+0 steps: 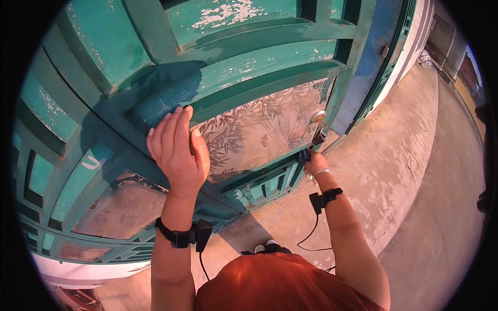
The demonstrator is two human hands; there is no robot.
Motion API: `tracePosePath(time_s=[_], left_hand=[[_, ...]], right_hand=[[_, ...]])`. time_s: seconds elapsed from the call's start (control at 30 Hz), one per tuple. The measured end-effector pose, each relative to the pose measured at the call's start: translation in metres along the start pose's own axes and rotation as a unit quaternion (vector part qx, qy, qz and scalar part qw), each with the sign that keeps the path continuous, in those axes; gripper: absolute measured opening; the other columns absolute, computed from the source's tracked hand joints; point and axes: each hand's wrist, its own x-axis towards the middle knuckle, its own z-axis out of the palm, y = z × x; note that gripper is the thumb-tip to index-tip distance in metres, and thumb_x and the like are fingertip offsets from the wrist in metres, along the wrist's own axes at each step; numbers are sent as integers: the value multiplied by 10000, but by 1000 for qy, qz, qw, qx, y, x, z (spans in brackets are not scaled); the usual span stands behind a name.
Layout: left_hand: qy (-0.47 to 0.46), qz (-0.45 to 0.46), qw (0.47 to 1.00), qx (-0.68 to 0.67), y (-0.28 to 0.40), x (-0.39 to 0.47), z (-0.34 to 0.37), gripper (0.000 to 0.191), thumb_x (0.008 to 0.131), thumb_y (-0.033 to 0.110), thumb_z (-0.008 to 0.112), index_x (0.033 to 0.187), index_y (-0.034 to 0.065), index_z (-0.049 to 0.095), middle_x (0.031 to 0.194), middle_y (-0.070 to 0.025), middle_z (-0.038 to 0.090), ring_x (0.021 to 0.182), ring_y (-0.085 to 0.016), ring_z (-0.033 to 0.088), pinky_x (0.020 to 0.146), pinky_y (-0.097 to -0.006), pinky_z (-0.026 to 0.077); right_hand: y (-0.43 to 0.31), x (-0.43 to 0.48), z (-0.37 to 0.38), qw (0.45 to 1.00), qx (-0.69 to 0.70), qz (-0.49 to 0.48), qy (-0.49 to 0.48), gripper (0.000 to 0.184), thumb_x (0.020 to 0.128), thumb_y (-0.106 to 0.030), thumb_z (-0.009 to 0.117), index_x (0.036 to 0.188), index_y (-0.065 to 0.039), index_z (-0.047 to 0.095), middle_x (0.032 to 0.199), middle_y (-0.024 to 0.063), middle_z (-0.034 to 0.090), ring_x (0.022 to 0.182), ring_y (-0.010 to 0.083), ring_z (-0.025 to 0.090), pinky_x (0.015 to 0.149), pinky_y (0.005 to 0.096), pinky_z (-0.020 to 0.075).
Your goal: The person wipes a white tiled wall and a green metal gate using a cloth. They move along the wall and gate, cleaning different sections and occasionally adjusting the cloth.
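Note:
My left hand point(177, 155) rests with its fingers extended against the frame of a green painted metal gate point(249, 83), at the left edge of a panel patterned with bamboo point(264, 128). Low at the gate's right side, my right hand point(316, 162) grips a dark blue cloth point(304, 155), its fingers partly hidden. Just above that hand, a dark padlock point(319, 138) hangs by a round metal lock fitting point(318, 116). Each wrist wears a black strap with a small box and a cable; a bracelet circles the right wrist.
Another gate leaf point(120, 206) stands at the left, past a narrow seam. To the right, a blue door edge point(356, 77) shows beside a white wall point(408, 50). Concrete ground point(389, 155) stretches below and right. My shoes point(265, 246) are on the ground near the gate.

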Motion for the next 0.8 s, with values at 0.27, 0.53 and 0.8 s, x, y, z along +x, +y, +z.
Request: tracePosePath(time_s=[0.27,0.53,0.8], left_hand=[[1,-1,1000,-9,4,0,-1,396,887,102,641,1281,66,629,1282,-89,633,1203,-270,558,1108,-443,305],[4,-10,1000,-22,2,-1,0,413,875,77,644,1288,84,630,1290,-84,627,1207,-273,555,1111,-466,309],[-30,11,997,-63,-8,-11,-18,547,832,40,615,1372,121,585,1388,-37,581,1314,-227,503,1121,-444,344]], right_hand=[[-33,-13,52,994,99,19,34,743,768,-236,619,1409,94,442,1100,350,637,1029,459,639,892,477,524],[-191,-140,134,957,-28,-159,-242,827,834,-212,600,1518,85,242,1080,295,640,945,425,673,809,480,556],[-194,-149,127,947,-52,-208,-239,775,841,-192,597,1555,-237,299,1096,274,642,984,429,660,837,500,548]])
